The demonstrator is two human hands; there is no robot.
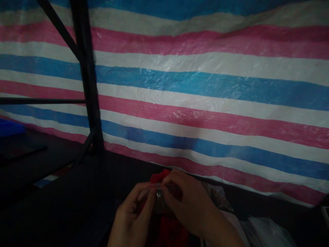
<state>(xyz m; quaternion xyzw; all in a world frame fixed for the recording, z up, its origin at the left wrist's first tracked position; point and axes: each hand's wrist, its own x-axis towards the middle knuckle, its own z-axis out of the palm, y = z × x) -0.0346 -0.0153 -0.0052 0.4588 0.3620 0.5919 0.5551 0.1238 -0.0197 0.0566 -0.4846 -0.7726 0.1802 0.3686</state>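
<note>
Low in the middle of the view, my left hand and my right hand meet, thumbs and forefingers pinched. Between them they grip the upper edge of a small clear plastic bag. A shiny silvery piece shows between the thumbs, apparently in the bag; its kind is too dark to make out. Behind and below the hands is something red, its shape partly hidden by my fingers.
Clear plastic bags lie at the lower right, and another bag with small brownish contents sits beside my right hand. A dark metal frame post rises at left. Striped plastic sheeting hangs behind the dark table. Something blue is at far left.
</note>
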